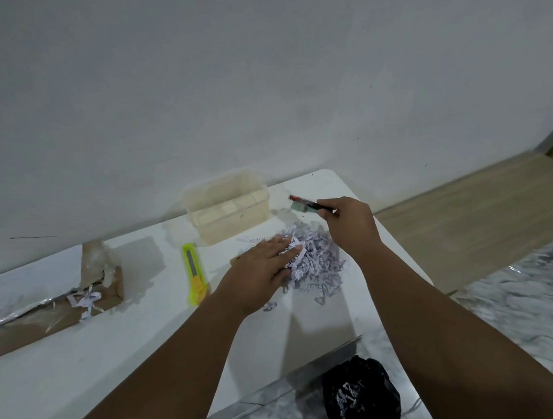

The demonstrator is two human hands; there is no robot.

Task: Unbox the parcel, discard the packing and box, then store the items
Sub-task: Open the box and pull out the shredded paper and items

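Left hand (265, 267) flat on shredded paper (318, 258), pinning the pile | right hand (348, 222) pinches slim item (306, 205), probably a pen (blurred), just right of clear tub (227, 208), likely its store | opened box (51, 311) far left

**Looks like a room in a home**

Plain white wall (263, 83) w/ a few small marks runs along the far side. A white table (85, 360) stands against it.

Household bits on the table:
- torn cardboard box (51, 311), left
- yellow utility knife (194, 273), mid
- clear plastic tub (227, 205), far edge
- heap of shredded paper (315, 258), right

Marble-look tile floor (511, 310) shows at right. There's a low wood-look ledge (474, 207) by the wall, far right, & a black plastic bag (362, 392) on the floor at the table's near-right corner.
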